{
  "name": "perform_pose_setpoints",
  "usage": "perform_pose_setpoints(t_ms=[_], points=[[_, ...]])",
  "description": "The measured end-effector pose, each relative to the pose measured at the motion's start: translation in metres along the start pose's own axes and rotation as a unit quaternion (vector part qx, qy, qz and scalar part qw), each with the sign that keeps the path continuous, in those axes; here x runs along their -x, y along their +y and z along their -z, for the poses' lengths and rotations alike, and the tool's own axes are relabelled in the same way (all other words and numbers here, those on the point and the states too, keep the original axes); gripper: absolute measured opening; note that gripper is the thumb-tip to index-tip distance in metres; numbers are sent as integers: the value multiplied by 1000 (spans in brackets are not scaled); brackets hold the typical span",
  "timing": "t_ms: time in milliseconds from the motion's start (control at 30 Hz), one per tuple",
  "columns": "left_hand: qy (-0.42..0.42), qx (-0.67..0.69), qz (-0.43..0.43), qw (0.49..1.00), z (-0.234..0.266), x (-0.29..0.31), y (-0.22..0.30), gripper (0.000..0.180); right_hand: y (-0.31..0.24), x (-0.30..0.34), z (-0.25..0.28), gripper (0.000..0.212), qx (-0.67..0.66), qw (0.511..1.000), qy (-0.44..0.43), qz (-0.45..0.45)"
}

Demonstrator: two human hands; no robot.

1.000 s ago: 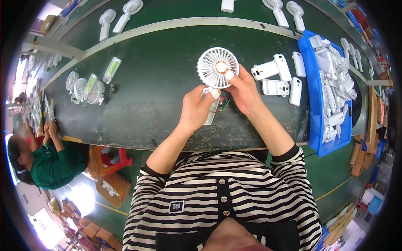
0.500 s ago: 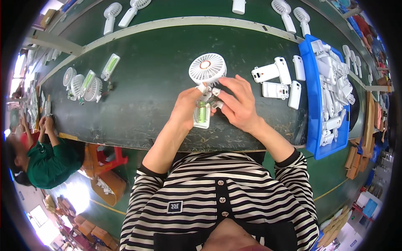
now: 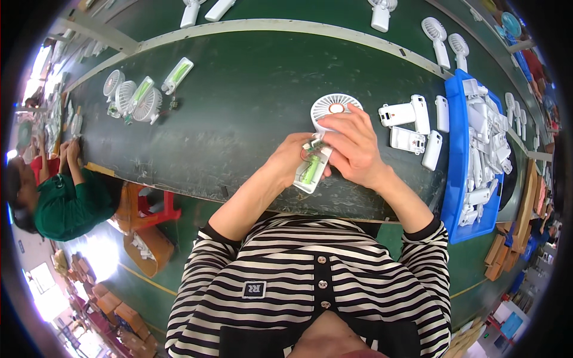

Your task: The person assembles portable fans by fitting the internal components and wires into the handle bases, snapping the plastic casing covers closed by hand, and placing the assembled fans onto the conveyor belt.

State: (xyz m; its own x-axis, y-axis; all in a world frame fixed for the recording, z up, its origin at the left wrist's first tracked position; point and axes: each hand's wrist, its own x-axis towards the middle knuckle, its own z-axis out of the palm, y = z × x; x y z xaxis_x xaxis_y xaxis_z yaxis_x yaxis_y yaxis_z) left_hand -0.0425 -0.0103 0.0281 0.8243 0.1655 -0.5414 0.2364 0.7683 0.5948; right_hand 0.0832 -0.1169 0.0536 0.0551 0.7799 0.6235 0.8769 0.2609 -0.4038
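At the right of the dark surface (image 3: 239, 107), a blue bin (image 3: 458, 155) is heaped with white casings (image 3: 477, 131). In front of the person, an open white handle shell (image 3: 304, 187) contains a green battery (image 3: 310, 170); the left hand (image 3: 286, 158) grasps its upper end. The fan head (image 3: 331, 104) lies just beyond. The right hand's (image 3: 356, 152) bent fingers cross its rim; whether they grip, I cannot tell. Half a second ago those fingers spread beside the rim, the shell pointed straighter toward the person, and the fan head lay farther from the bin.
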Motion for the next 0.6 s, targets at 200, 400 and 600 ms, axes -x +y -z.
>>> perform_pose_setpoints(t_ms=[200, 400, 600], points=[[-64, 50, 6, 997, 1, 0, 0, 27, 1, 0, -4, 17, -19, 1000, -11, -5], [-40, 80, 10, 996, 2, -1, -1, 27, -9, 1, -2, 19, 65, 997, 1, 47], [56, 131, -1, 990, -7, -2, 0, 28, -10, 12, -10, 15, 90, 989, 106, 41]])
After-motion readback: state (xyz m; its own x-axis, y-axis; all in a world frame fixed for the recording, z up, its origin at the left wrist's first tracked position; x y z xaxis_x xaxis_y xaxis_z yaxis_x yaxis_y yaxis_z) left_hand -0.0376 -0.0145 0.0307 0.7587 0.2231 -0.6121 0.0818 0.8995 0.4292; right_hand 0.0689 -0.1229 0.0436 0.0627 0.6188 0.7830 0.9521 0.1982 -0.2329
